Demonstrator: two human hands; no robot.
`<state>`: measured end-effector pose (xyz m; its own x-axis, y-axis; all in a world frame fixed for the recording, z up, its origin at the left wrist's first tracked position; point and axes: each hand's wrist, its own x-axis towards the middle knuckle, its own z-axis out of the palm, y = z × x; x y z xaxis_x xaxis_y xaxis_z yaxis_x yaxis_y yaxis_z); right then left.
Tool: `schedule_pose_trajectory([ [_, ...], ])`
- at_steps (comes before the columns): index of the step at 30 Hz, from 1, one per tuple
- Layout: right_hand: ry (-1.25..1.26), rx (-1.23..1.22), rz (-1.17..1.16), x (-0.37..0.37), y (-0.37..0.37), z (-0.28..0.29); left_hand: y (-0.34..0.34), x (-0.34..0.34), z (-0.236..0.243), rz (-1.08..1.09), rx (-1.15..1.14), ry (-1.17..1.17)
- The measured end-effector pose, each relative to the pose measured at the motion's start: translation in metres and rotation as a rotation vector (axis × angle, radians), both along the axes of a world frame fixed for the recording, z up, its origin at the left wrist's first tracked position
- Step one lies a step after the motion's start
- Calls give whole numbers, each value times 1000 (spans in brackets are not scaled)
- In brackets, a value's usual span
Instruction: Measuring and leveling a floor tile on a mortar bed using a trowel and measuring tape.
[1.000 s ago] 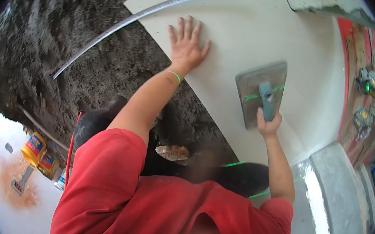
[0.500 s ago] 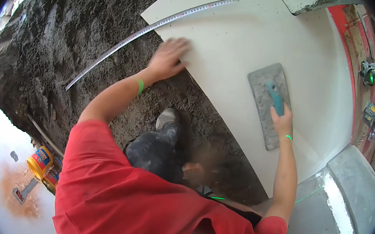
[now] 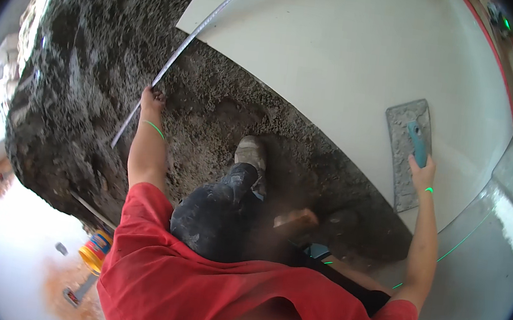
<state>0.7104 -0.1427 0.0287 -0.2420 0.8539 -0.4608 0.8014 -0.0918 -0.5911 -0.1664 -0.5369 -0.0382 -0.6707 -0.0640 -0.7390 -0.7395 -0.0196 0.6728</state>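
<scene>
A large white slab point(image 3: 294, 50), probably a tile, lies on dark, rough mortar point(image 3: 102, 66). Across the slab's left corner and over the mortar runs a thin strip of measuring tape point(image 3: 174, 57). My left hand point(image 3: 153, 99) is closed on that tape towards its near end, over the mortar. My right hand point(image 3: 422, 174) grips the teal handle of a grey, mortar-smeared float point(image 3: 398, 163), whose flat face rests on the slab's right part.
My boot point(image 3: 251, 153) stands on the mortar near the slab's edge. At lower left are a yellow bucket point(image 3: 91, 259) and a hand tool point(image 3: 80, 291) on the pale floor. Grey slabs point(image 3: 478, 267) border the right side. Green laser lines cross them and my wrists.
My left hand has left the slab's edge, moved left and closed on the tape. The tape now slants more steeply. My right hand keeps its grip on the float; the whole view has shifted.
</scene>
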Motion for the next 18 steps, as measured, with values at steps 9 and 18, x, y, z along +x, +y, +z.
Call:
schedule_pose_trajectory([
  [9, -40, 83, -58, 55, -13, 0, -34, -35, 248, -454, -627, 1215],
  [18, 62, -22, -92, 43, -11, -10, 140, 102, 521, -642, -355, 1575],
])
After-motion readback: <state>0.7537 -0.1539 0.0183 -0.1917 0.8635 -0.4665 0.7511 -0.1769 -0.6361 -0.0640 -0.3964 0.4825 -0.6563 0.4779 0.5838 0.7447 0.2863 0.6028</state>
